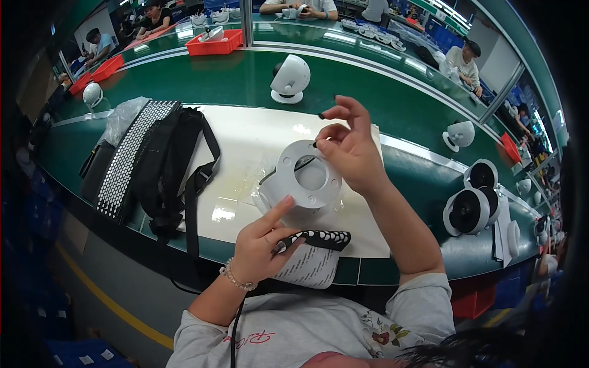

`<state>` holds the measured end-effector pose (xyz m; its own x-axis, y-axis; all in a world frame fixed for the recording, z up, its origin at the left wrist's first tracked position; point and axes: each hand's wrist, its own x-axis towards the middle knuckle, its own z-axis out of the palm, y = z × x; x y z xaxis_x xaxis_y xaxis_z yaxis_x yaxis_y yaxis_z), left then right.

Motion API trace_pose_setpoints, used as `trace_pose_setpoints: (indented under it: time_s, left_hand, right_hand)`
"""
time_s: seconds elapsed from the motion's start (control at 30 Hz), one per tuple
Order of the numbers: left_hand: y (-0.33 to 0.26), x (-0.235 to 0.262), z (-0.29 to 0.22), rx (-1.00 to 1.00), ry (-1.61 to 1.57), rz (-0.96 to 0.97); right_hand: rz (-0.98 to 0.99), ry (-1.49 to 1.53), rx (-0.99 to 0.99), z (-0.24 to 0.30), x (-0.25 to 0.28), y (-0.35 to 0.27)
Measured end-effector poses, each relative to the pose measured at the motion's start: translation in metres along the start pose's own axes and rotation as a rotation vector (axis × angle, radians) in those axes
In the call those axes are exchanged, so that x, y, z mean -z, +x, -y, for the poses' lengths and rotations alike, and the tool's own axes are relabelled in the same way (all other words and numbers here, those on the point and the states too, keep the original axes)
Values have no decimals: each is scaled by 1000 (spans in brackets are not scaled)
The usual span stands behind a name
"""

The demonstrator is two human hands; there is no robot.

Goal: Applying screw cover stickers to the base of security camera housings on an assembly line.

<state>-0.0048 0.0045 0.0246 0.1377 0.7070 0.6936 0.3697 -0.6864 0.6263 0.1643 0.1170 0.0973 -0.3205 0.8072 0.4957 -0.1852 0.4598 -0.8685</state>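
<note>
From the far left, we see 1 small white rounded device (pixel 92 94) on a green workbench (pixel 239 76), then a perforated white panel (pixel 132 159) beside a heap of black straps (pixel 165 178), which partly overlaps a pale mat (pixel 236 132). Near the middle, our left hand (pixel 264 248) grasps a black-and-white patterned piece (pixel 328 240) above a printed white sheet (pixel 310 270), while its index finger touches the lower edge of a white unit with a ring-shaped base (pixel 297 195). This unit lies over the mat, base up, on clear plastic. Behind it stands 1 white device on a round foot (pixel 289 80). Our right hand (pixel 354 153) is at the ring's upper right edge, fingers curled; we cannot tell whether it pinches anything. Farther right are 1 tilted white device (pixel 459 135) and a cluster of white units with black round faces (pixel 467 211).
</note>
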Motion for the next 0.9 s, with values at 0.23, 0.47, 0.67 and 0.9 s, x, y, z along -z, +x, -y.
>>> trace_pose_setpoints:
  time_s: [0.23,0.47,0.67,0.9]
  left_hand:
    - [-7,2,11,-74,149,7]
    - [-10,3,12,-84,152,27]
    - [-15,6,16,-134,161,104]
    - [-13,6,14,-126,155,119]
  right_hand:
    - [131,-102,-109,-9,1,2]
    - [143,-204,-121,-2,1,0]
    - [184,-541,207,-2,2,-17]
    - [253,-872,516,-1,4,-31]
